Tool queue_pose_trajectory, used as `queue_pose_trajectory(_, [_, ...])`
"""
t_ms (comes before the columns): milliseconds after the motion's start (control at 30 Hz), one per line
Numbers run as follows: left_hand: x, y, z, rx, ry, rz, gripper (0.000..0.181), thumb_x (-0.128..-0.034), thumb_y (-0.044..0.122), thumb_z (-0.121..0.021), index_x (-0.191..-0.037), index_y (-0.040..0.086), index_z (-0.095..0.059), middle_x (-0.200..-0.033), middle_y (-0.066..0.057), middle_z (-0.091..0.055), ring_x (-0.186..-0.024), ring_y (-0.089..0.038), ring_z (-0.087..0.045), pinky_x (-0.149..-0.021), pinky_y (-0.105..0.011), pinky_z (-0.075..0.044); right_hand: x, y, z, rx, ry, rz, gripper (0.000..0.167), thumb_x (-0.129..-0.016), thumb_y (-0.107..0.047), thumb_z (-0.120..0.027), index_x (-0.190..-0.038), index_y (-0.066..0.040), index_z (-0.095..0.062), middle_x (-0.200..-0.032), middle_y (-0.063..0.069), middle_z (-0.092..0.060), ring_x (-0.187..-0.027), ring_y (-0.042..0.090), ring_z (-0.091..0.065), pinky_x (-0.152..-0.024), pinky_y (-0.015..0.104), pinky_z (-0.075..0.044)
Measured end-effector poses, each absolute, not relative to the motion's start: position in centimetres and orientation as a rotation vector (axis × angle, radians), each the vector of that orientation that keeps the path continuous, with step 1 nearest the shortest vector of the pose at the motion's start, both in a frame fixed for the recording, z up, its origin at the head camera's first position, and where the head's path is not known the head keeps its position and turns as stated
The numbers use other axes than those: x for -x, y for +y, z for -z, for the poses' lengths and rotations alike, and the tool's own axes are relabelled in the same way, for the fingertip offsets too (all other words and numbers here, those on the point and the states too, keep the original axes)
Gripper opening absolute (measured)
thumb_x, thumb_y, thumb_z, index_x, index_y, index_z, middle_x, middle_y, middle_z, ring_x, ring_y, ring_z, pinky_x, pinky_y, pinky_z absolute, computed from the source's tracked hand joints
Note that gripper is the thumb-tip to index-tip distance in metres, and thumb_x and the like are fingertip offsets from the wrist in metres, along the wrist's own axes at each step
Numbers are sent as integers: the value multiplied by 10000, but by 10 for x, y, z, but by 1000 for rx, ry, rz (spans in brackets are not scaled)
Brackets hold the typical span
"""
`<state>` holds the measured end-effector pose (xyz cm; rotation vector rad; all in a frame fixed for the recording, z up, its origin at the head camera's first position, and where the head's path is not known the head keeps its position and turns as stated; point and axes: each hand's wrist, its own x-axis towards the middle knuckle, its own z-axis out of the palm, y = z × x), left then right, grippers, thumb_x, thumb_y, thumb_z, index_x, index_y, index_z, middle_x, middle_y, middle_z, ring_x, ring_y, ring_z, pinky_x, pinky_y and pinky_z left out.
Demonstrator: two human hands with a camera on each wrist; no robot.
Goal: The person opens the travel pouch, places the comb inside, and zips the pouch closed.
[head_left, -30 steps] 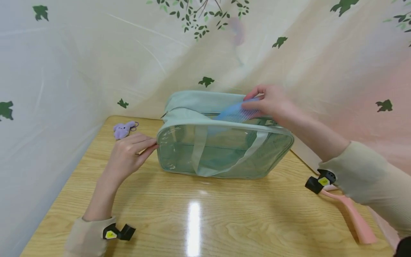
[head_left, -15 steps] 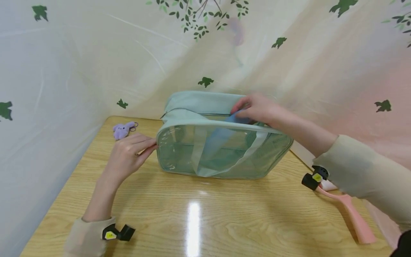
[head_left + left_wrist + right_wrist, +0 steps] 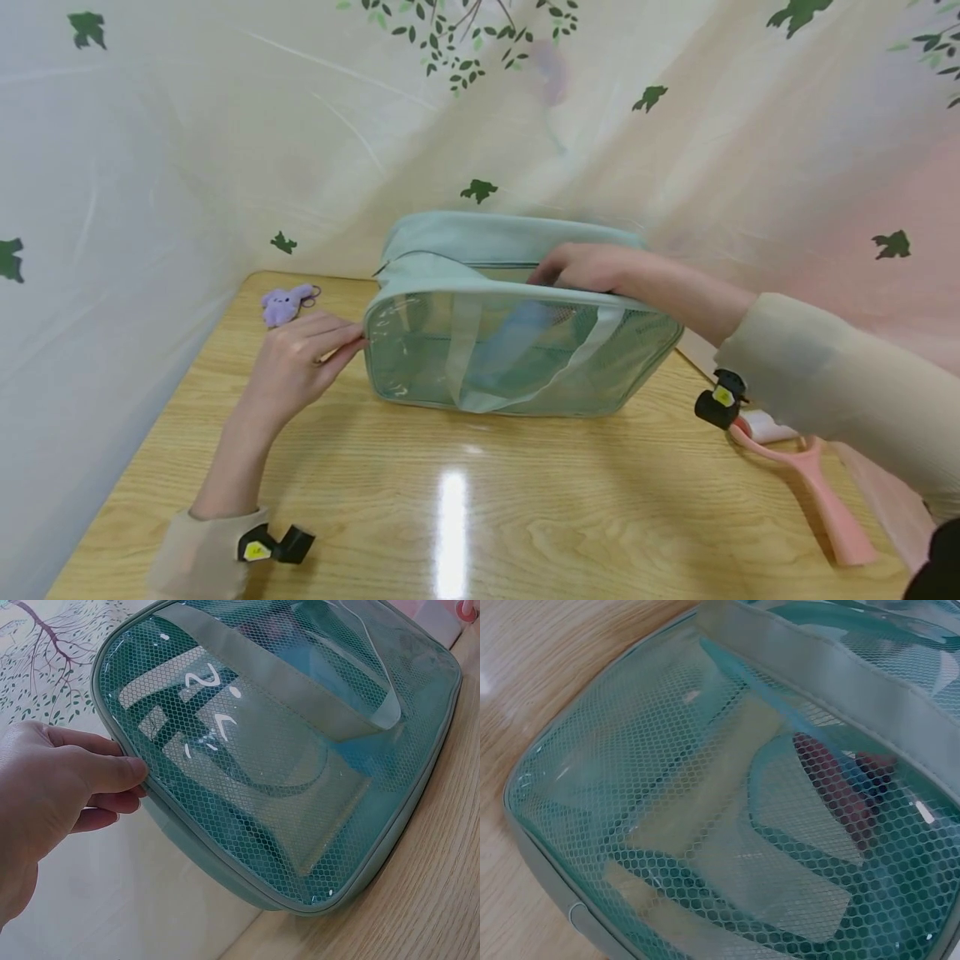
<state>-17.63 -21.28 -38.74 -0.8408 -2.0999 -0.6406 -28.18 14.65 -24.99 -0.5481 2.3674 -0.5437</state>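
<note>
A mint-green bag (image 3: pixel 420 404) with clear and mesh sides stands on the table, its top unzipped. My left hand (image 3: pixel 303 358) pinches the bag's left edge between thumb and fingers; the left wrist view shows the thumb on the piping. My right hand (image 3: pixel 592 267) reaches in through the top opening, its fingertips hidden behind the front rim in the head view. A blue comb (image 3: pixel 517 329) slants downward inside the bag, blurred through the clear front. Through the mesh in the right wrist view, fingers (image 3: pixel 832 780) hold the upper end of the comb (image 3: pixel 772 697).
A purple plush keychain (image 3: pixel 283 305) lies at the table's back left. To the right, below my right forearm, lies a lint roller (image 3: pixel 832 500) with a pink handle and white roll. A printed curtain (image 3: pixel 337 167) hangs behind the wooden table (image 3: pixel 360 517).
My right hand has moved down and slightly left into the bag, taking the comb from the rim to inside it. The left hand keeps its place on the bag's edge.
</note>
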Motion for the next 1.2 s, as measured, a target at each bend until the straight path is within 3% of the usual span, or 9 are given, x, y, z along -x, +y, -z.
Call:
queue_pose_trajectory(100, [176, -213, 388, 840, -2103, 645, 224, -718, -33, -893, -925, 17, -822, -857, -88, -799, -736, -199, -724, -608, -316, -568, 284, 146, 253, 578, 2326, 516, 454, -922, -10, -599, -1375, -29, -631, -1362, 168, -665, -1209, 264, -595, -984, 339, -496])
queue_pose_trajectory(200, [176, -214, 388, 836, -2110, 645, 222, -726, -28, -891, -931, 20, -822, -865, -87, -801, -746, -200, -729, -616, -320, -573, 287, 146, 257, 580, 2297, 493, 414, -953, -82, -641, -1362, -17, -633, -1336, 165, -676, -1226, 274, -592, -1054, 387, -465])
queue_pose_trajectory(433, [176, -213, 389, 837, -2115, 640, 215, -735, -25, -887, -935, 19, -822, -868, -92, -801, -749, -202, -730, -621, -321, -577, 291, 150, 257, 599, 2298, 412, 349, -1017, -220, -613, -1323, -66, -674, -1244, 99, -726, -1107, 219, -616, -944, 303, -477])
queue_pose_trajectory(833, [177, -216, 388, 851, -2091, 665, 262, -677, -50, -902, -919, 11, -822, -851, -93, -799, -719, -205, -724, -595, -303, -564, 291, 165, 253, 570, 2229, 427, 437, -1017, -312, -609, -1348, -29, -645, -1274, 112, -712, -1006, 168, -640, -837, 260, -545])
queue_pose_trajectory(1033, [176, -217, 388, 856, -2112, 670, 270, -688, -45, -894, -940, 20, -823, -862, -96, -801, -724, -205, -723, -591, -295, -551, 290, 175, 253, 518, 2203, 436, 445, -1017, -331, -622, -1386, -82, -614, -1315, 91, -673, -1085, 189, -601, -874, 265, -520])
queue_pose_trajectory(1200, [176, -216, 387, 851, -2123, 660, 247, -712, -28, -892, -943, 26, -824, -863, -91, -803, -731, -200, -727, -594, -304, -559, 289, 183, 253, 511, 2183, 441, 409, -1019, -335, -628, -1346, -89, -626, -1223, 53, -690, -1034, 164, -618, -878, 275, -533])
